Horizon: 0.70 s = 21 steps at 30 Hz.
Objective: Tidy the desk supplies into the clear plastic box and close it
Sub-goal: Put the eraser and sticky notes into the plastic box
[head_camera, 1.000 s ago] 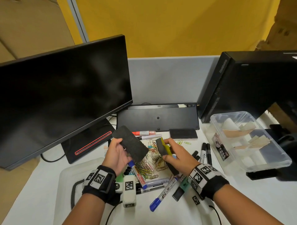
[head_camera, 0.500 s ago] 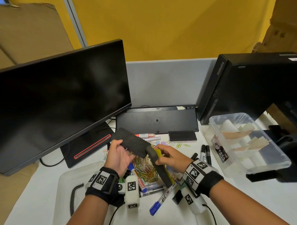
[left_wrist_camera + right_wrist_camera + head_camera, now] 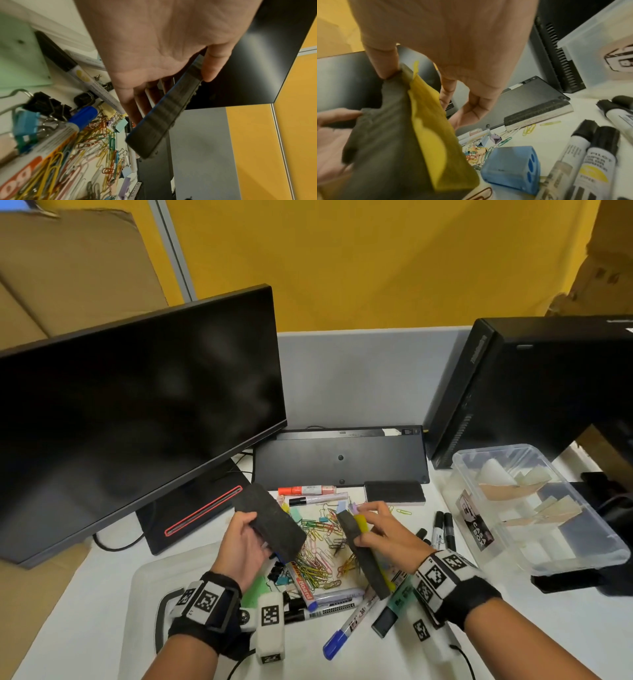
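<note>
My left hand (image 3: 245, 539) grips a black felt eraser (image 3: 269, 522) by its long edges, felt side up, above the desk; the left wrist view shows that eraser (image 3: 163, 115) edge-on between thumb and fingers. My right hand (image 3: 373, 525) holds a second eraser (image 3: 363, 553) with a yellow back and dark felt, tilted on edge; it shows as the yellow eraser (image 3: 428, 135) in the right wrist view. A small gap separates the two erasers. The clear plastic box (image 3: 493, 449) stands open at the right, holding pale paper pieces. Its translucent lid (image 3: 150, 577) lies under my left wrist.
A third eraser (image 3: 394, 493) lies by the black dock. Coloured paper clips (image 3: 318, 549), binder clips, several markers (image 3: 442, 529) and a blue sharpener (image 3: 510, 166) litter the desk between my hands. A monitor (image 3: 137, 412) stands left, a computer tower (image 3: 534, 385) right.
Half a second ago the two erasers touched end to end; now they are apart again, and the right hand's eraser has tipped more upright.
</note>
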Tool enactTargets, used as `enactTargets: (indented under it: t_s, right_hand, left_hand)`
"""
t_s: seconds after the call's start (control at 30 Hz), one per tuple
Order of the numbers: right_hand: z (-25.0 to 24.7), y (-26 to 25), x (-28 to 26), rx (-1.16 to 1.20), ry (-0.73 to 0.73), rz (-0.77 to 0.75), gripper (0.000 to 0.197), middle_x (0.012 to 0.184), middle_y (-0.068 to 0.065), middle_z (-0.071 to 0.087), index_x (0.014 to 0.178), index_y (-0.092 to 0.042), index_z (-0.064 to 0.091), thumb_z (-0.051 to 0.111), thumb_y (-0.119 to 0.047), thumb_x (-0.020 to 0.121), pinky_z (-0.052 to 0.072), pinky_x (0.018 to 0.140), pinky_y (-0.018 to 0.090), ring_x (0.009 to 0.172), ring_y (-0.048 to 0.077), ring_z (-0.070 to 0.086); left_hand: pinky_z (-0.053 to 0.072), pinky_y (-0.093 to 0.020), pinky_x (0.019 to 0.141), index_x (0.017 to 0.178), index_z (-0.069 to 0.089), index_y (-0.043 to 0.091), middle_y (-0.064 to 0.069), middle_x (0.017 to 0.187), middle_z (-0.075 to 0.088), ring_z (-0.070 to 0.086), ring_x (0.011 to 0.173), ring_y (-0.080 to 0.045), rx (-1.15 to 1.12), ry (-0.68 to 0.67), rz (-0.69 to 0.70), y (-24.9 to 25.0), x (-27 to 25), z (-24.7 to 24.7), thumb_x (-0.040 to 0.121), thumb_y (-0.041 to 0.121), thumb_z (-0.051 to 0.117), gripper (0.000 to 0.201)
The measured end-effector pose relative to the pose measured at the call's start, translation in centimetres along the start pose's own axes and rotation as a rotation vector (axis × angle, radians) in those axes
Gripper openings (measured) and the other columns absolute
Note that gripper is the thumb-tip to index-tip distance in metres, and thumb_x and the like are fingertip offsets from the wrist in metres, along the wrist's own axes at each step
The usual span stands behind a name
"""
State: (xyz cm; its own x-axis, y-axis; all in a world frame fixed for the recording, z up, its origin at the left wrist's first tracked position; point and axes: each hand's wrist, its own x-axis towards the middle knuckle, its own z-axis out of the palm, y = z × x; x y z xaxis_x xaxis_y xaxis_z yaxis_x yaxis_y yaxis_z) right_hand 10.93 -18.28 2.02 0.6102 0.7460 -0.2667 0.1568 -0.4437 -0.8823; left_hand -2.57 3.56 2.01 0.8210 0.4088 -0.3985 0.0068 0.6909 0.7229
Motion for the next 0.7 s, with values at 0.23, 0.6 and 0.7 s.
enactTargets:
  t_s: [0.23,0.6,0.7]
  right_hand:
    - [-0.5,0.2,0.1,0.025,0.042,0.202,0.029,0.093,-0.003,0.058,0.093,-0.017,0.059,0.039,-0.036,0.098,0.04,0.079,0.025,0.091,0.014,0.055]
    - [0.8,-1.9,2.9,0.137,0.118,0.033,0.033,0.112,0.006,0.063,0.113,-0.011,0.06,0.029,-0.019,0.103,0.042,0.099,0.031,0.107,0.018,0.058]
    - [1.6,-2.9,3.5,0.316,0.154,0.015,0.033,0.114,0.005,0.064,0.114,-0.013,0.062,0.031,-0.018,0.102,0.044,0.095,0.025,0.108,0.014,0.059]
  left_hand:
    - [0.041,-0.051,0.103,0.118,0.05,0.019,-0.013,0.12,0.059,0.055,0.115,-0.029,0.204,0.002,-0.062,-1.1,0.1,0.7,0.097,0.024,0.04,0.024]
    - [0.05,-0.039,0.088,0.114,0.057,0.011,-0.014,0.113,0.062,0.058,0.104,-0.022,0.369,-0.073,-0.175,-3.1,-0.2,3.0,0.095,0.014,0.038,0.027]
    - [0.046,-0.043,0.094,0.114,0.056,0.013,-0.01,0.111,0.063,0.056,0.105,-0.02,0.356,-0.123,-0.162,-3.0,-0.7,3.7,0.095,0.011,0.034,0.029]
